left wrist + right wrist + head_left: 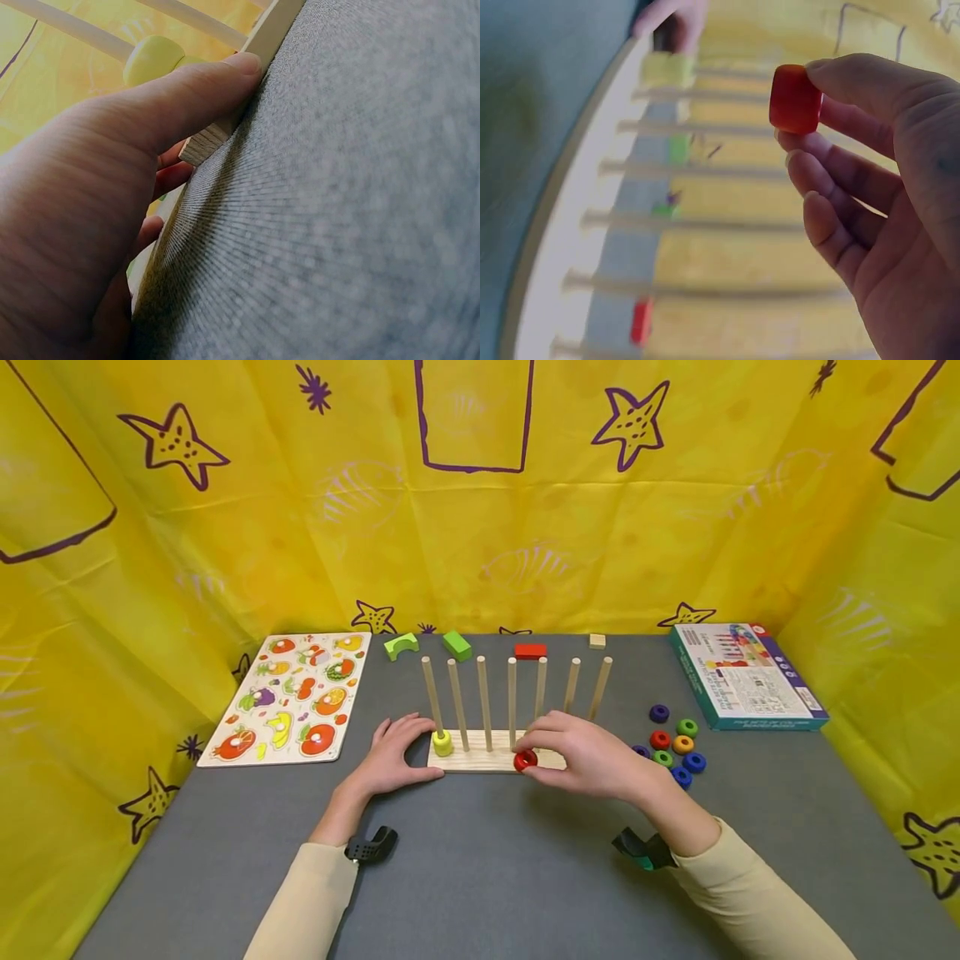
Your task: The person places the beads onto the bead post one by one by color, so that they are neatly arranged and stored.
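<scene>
A wooden peg stand (476, 762) with a row of upright pegs lies across the grey table in front of me. My left hand (392, 757) holds its left end, thumb along the front edge and fingers behind. Yellow rings (442, 743) sit low on the leftmost peg, close to that hand. Between thumb and fingertips my right hand (588, 756) pinches a red ring (795, 99), which is raised in front of the pegs in the right wrist view. In the head view this hand hides the base's right end.
Several loose coloured rings (682, 744) lie right of the stand. Behind them rests a game box (750, 677). A fruit puzzle board (288, 697) is at the left. Green blocks (457, 646), a red block (530, 651) and a plain wooden block (597, 642) line the back edge.
</scene>
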### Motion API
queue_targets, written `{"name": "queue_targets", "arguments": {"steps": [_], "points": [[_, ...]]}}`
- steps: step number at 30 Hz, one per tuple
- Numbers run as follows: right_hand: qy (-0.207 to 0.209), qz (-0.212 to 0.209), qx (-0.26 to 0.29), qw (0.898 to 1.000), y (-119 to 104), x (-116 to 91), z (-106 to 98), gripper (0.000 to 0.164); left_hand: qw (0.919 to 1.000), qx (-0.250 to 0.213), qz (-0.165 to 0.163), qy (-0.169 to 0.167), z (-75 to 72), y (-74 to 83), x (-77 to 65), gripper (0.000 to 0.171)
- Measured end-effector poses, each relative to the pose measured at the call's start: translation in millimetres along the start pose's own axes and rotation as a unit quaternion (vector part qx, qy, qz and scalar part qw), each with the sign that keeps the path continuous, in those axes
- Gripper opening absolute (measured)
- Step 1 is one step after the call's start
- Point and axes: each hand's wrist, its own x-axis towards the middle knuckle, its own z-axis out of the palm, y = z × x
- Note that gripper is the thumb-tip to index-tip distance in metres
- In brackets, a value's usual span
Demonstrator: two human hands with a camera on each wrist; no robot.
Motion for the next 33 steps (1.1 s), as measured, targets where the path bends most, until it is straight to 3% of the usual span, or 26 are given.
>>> {"name": "queue_targets", "arguments": {"steps": [11, 20, 33], "points": [[0.030, -0.069, 0.010, 0.997, -28, 54, -5, 0.023, 0.9999, -0.007, -0.008, -0.007, 0.8, 1.5, -0.2, 0.071], [0.085, -0.145, 0.013, 0.986, -38, 93, -19, 0.019, 1.0000, -0.008, -0.003, -0.005, -0.6, -0.5, -0.1, 0.073], [0.068, -0.084, 0.001, 0.994, -28, 131, -42, 0.024, 0.9999, -0.012, 0.010, 0.003, -0.4, -1.3, 0.5, 0.070]]}}
